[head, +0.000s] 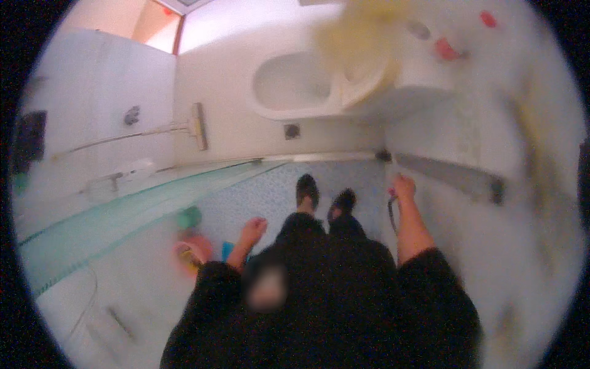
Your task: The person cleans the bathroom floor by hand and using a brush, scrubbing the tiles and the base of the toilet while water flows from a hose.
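Note:
My right hand (405, 187) is at the right, near the white wall, its fingers closed around a small pinkish thing (391, 191). A thin dark hose-like strip (392, 214) hangs from it along my forearm; blur hides what it is exactly. On the other side, my left hand (255, 228) hangs above the bluish patterned floor (258, 198), its fingers curled. I see nothing in it, but its palm side is hidden. Nearest to it are a blue object (227, 250) beside my forearm and a pink bucket (203, 246) with something yellow inside.
A greenish glass panel (138, 198) runs along the left, with a green container (189, 217) beside it. Ahead, a white raised sill (332, 157) crosses the floor. Beyond are a floor drain (292, 131), a white oval-bowled fixture (292, 83) and a leaning long-handled mop (199, 127).

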`<move>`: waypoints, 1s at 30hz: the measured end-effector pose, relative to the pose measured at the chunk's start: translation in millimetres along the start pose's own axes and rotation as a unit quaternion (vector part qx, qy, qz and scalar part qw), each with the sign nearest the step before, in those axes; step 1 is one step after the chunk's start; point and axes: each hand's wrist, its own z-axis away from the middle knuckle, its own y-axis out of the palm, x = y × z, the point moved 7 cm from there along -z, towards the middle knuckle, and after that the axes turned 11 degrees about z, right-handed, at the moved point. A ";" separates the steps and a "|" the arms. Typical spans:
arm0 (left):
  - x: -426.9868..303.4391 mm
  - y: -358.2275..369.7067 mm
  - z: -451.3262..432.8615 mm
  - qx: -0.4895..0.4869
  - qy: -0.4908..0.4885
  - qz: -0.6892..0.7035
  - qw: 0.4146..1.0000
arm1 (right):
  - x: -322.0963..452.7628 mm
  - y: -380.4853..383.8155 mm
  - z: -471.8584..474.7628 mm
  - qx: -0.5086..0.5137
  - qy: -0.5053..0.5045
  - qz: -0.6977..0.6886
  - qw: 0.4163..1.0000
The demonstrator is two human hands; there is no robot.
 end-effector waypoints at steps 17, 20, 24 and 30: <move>25.4 44.8 -1.1 -0.053 0.040 0.029 0.997 | 161.0 76.6 49.0 0.094 -0.256 0.050 0.961; 5.2 55.0 -5.4 -0.013 -0.018 0.028 0.999 | 185.2 73.0 39.1 0.067 -0.271 0.069 0.958; 38.3 31.7 15.0 -0.050 0.024 -0.002 0.998 | 224.1 75.5 57.6 0.067 -0.276 0.027 0.958; 77.2 22.9 4.0 -0.071 0.042 0.071 0.994 | 253.7 78.6 63.8 0.040 -0.290 0.100 0.951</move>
